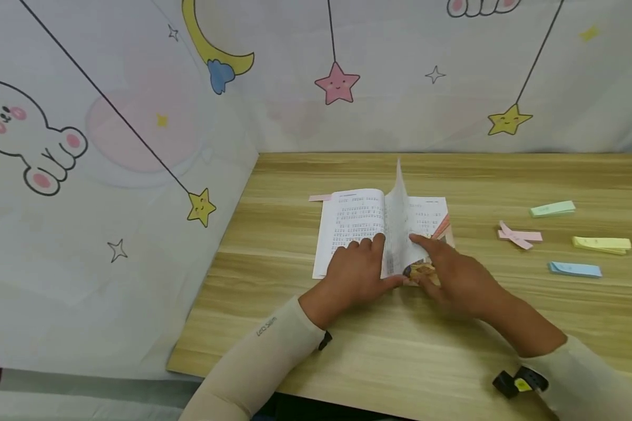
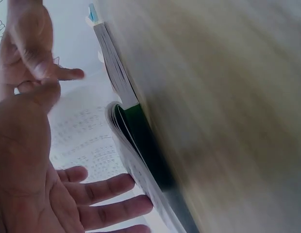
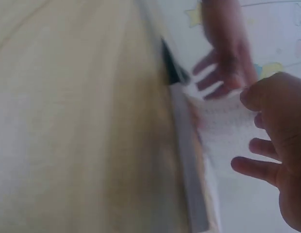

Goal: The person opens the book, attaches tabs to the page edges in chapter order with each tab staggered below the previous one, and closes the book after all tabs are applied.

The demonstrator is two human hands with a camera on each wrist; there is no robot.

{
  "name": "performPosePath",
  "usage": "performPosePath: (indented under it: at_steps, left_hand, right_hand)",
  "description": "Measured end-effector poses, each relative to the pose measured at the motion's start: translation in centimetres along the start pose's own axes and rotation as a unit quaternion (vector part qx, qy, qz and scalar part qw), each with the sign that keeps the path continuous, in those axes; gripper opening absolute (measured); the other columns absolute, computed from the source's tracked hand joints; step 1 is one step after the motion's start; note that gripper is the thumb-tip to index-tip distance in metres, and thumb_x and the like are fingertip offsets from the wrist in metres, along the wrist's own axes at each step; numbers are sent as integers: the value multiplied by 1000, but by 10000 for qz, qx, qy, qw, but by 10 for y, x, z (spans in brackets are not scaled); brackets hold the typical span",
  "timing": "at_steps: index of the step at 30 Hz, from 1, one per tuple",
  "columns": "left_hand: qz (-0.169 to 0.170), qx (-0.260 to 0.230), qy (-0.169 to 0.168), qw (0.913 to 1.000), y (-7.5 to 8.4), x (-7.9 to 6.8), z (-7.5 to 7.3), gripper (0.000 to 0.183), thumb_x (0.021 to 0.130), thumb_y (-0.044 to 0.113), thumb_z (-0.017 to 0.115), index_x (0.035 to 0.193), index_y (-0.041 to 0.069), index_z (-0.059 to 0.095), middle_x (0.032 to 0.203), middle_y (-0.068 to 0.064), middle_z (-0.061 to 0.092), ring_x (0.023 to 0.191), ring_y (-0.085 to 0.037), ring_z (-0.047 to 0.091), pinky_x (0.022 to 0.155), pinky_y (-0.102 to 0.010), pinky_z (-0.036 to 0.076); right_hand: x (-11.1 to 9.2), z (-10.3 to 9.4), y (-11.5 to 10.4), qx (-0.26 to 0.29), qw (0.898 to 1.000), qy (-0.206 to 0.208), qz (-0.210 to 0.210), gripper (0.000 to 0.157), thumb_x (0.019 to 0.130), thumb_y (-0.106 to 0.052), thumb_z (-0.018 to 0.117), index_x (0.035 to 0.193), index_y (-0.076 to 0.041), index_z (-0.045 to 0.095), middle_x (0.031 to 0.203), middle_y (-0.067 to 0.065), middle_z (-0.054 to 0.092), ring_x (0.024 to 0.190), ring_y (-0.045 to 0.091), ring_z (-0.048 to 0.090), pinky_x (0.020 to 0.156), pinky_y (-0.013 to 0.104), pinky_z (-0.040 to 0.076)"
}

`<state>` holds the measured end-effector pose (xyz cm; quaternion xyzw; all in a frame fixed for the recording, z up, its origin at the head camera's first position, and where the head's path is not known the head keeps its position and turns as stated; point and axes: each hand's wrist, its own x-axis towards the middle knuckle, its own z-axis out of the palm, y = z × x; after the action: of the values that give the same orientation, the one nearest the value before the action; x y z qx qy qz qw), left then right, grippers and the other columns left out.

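An open book [image 1: 355, 213] with printed text lies on the wooden table, and one of its pages [image 1: 396, 228] stands up near the middle. My left hand [image 1: 355, 272] rests on the lower part of the left-hand pages; in the left wrist view its spread fingers [image 2: 109, 189] touch the page edges. Over the right-hand side is my right hand [image 1: 460, 278], its index fingertip by the raised page and its thumb near the lower edge. The right wrist view shows those fingers [image 3: 257, 170] extended and loose, without a clear grip. A pink paper strip [image 1: 319, 198] sticks out at the book's upper left.
Right of the book lie folded paper strips: green [image 1: 553, 209], pink [image 1: 521, 235], yellow [image 1: 602, 244] and blue [image 1: 575, 269]. A cloth [image 1: 295, 117] printed with stars and a moon hangs behind and left of the table [image 1: 274, 245].
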<state>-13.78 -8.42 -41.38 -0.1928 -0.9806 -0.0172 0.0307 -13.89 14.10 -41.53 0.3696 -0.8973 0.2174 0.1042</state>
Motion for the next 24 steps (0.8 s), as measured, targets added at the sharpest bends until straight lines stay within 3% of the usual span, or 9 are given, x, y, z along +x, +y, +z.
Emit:
performPosePath:
  at_steps: [3, 5, 6, 9, 11, 15, 18, 20, 24]
  left_hand:
    - [-56, 143, 388, 9991, 0, 1, 1, 76, 86, 66, 42, 129, 4, 38, 75, -3, 56, 61, -20, 56, 48, -36, 43]
    - [-196, 133, 623, 9978, 0, 2, 0, 71, 90, 55, 45, 134, 1, 33, 67, -1, 55, 54, -17, 54, 43, -34, 41]
    - [-275, 107, 712, 9970, 0, 3, 0, 72, 90, 51, 46, 138, 0, 29, 67, -1, 55, 52, -17, 53, 42, -33, 40]
    - [-434, -6, 735, 9963, -1, 4, -1, 79, 90, 54, 47, 145, 3, 22, 67, -1, 57, 52, -18, 54, 41, -33, 38]
    - [-460, -132, 558, 9973, -1, 4, -2, 83, 88, 63, 42, 146, 8, 21, 70, -2, 58, 56, -20, 56, 43, -34, 38]
    - [-467, -461, 140, 9977, -1, 4, -3, 95, 78, 81, 26, 145, 14, 24, 71, -2, 57, 60, -22, 57, 45, -34, 38]
    - [-564, -605, -35, 9966, -2, 4, -3, 106, 70, 89, 20, 146, 15, 23, 73, -1, 58, 63, -22, 57, 47, -35, 39]
    - [-627, -612, -84, 9961, -2, 4, -3, 111, 68, 90, 23, 148, 13, 20, 75, -2, 59, 64, -22, 58, 47, -35, 39]
    - [-681, -597, 302, 9954, -3, 5, -1, 100, 83, 74, 37, 149, 4, 11, 73, -4, 61, 59, -22, 58, 43, -35, 39]
  right_hand:
    - [-3, 12, -2, 372, 9970, -37, -684, 93, 82, -16, 62, 147, -1, -3, 142, 6, 43, 56, 2, 44, 54, 26, 42]
    - [-5, 17, -2, 540, 9943, 18, -916, 96, 78, -12, 58, 144, 5, -10, 143, 1, 42, 52, 0, 41, 51, 22, 38]
    - [-5, 18, -1, 582, 9939, 72, -932, 96, 78, -11, 58, 143, 6, -10, 141, 1, 45, 55, 1, 47, 52, 22, 40]
    - [-6, 18, 2, 698, 9964, 24, -475, 92, 80, -14, 61, 146, 2, -2, 135, 5, 50, 81, 13, 63, 62, 28, 49]
    - [-5, 17, 4, 627, 9980, -30, -25, 83, 82, -15, 62, 145, 1, 10, 127, 10, 54, 99, 23, 62, 72, 36, 50]
    - [2, 19, 5, 465, 9968, -339, 547, 53, 87, -20, 61, 133, -5, 40, 117, 7, 56, 104, 20, 55, 82, 41, 46]
    - [5, 23, 4, 407, 9962, -702, 327, 43, 85, -16, 58, 127, -13, 50, 121, 1, 55, 109, 19, 49, 87, 42, 42]
    - [6, 27, 2, 299, 9951, -943, 40, 53, 83, -13, 57, 135, -17, 48, 134, 2, 48, 120, 23, 42, 94, 46, 36]
    - [4, 31, 0, 76, 9923, -1165, -403, 65, 79, -11, 59, 142, -14, 43, 148, 11, 32, 136, 34, 24, 102, 54, 26]
